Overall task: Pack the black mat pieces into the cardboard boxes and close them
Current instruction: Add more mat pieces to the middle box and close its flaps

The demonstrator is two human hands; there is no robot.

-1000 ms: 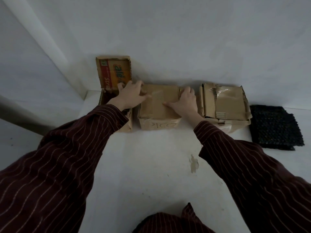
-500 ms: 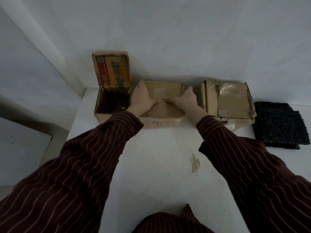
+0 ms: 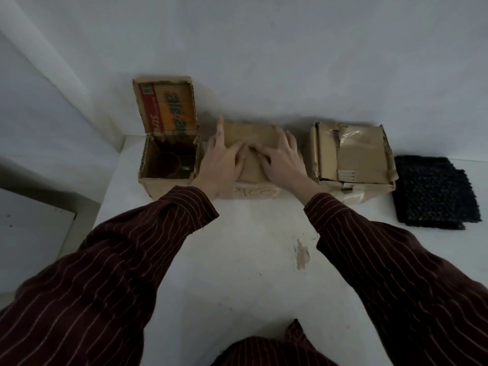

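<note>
Three cardboard boxes stand in a row against the wall. The middle box [image 3: 248, 133] has its top flaps down, and both hands lie on them. My left hand [image 3: 224, 162] presses the left side of the top with spread fingers. My right hand [image 3: 281, 161] presses the right side, fingertips meeting the left hand's near the centre. The left box [image 3: 169, 186] is open, its printed lid standing up, with something dark inside. The right box [image 3: 353, 157] has its flaps folded shut. A stack of black mat pieces [image 3: 433, 192] lies on the table to the right of the boxes.
The white table [image 3: 237, 260] runs from the boxes toward me, with a small stain [image 3: 302, 256] near its middle. Its left edge drops off beside the open box. A white wall rises right behind the boxes.
Both hands moved from the middle box's outer edges to the centre of its top. The left hand left the open box's side, and the fingers now spread flat.
</note>
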